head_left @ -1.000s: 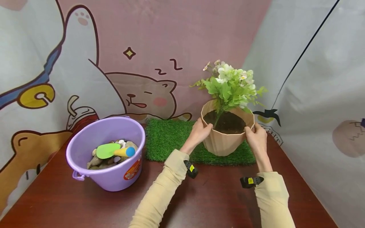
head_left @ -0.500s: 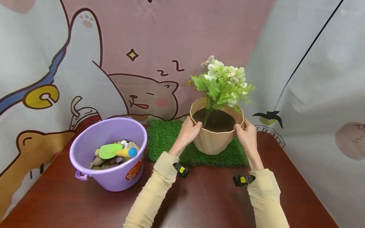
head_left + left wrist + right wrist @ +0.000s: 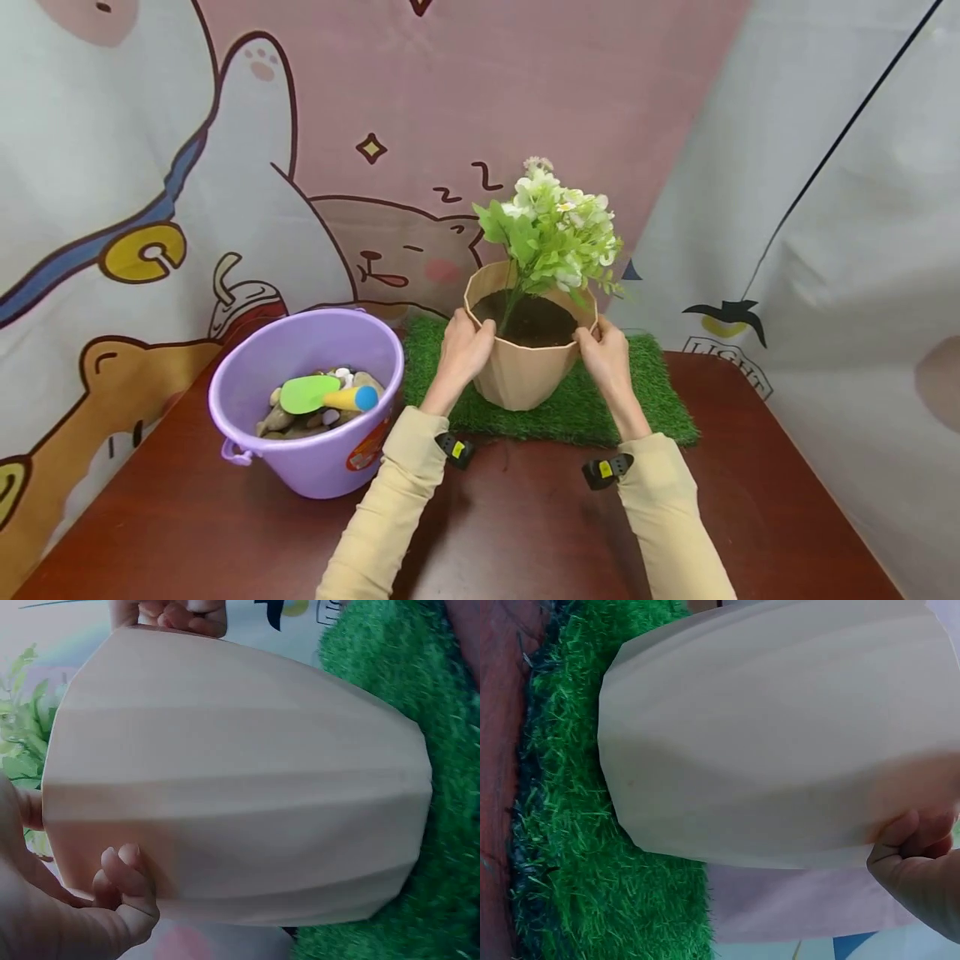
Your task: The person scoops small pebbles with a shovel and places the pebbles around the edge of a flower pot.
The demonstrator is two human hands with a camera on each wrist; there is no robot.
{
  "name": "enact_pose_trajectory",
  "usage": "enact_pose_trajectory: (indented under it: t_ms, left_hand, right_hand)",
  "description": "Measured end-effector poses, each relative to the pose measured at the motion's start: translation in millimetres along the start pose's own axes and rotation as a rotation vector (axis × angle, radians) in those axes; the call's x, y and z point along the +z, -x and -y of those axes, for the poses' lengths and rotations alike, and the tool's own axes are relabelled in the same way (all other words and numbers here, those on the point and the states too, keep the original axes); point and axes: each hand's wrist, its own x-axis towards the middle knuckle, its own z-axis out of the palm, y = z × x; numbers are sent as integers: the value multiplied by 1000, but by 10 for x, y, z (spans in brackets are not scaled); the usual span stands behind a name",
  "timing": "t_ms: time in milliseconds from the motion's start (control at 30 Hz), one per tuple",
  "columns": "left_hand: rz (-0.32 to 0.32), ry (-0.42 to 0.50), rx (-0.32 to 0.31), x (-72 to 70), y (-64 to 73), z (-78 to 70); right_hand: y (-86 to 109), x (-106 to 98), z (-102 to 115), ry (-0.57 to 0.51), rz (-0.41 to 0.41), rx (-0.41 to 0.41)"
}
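Head view: a beige pot [image 3: 521,379] is roughly upright, its long axis vertical, between my left hand [image 3: 461,354] and right hand [image 3: 606,358], neither clearly nearer; both pinch its rim. White flowers [image 3: 551,229] lean from dark soil [image 3: 543,327]. Leftward, a smooth purple bucket [image 3: 322,475] of stones [image 3: 281,418] sits on the glossy worktop [image 3: 517,533].

Left wrist: matte, broad-faceted walls, narrowing downward.

Right wrist: the base is against bristly grass mat [image 3: 645,915], though I can't tell whether it rests there.
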Motion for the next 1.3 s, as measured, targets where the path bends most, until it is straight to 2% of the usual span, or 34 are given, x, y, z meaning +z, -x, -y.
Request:
enact_pose_trajectory:
  t_ms: [200,533,633,767,867,967,1033,1133,1233,1300]
  left_hand:
    - [-44,28,5,74,-9,96]
    - [-115,48,40,135,35,173]
    - [-154,43,58,145,55,172]
    - [-207,-15,106,138,105,154]
    - [-255,-83,159,121,173,120]
    - [-302,-157,216,95,267,75]
    - [-327,-197,256,63,340,49]
    - [-349,-237,319,-4,465,17]
    - [-349,-250,387,-100,600,-26]
    - [-340,-250,445,-179,684,-60]
  right_hand:
    - [6,25,-42,51,-20,-23]
    - [33,57,-106,31,-13,-29]
    - [53,55,-105,32,-3,-32]
    - [79,37,-98,62,8,-52]
    - [120,27,-77,83,-27,-78]
    - [192,58,-43,95,-145,-157]
    - [259,107,5,93,-246,-261]
    - [355,216,117,101,-371,-458]
    - [442,337,257,113,-399,-622]
    - [492,421,346,119,-372,-689]
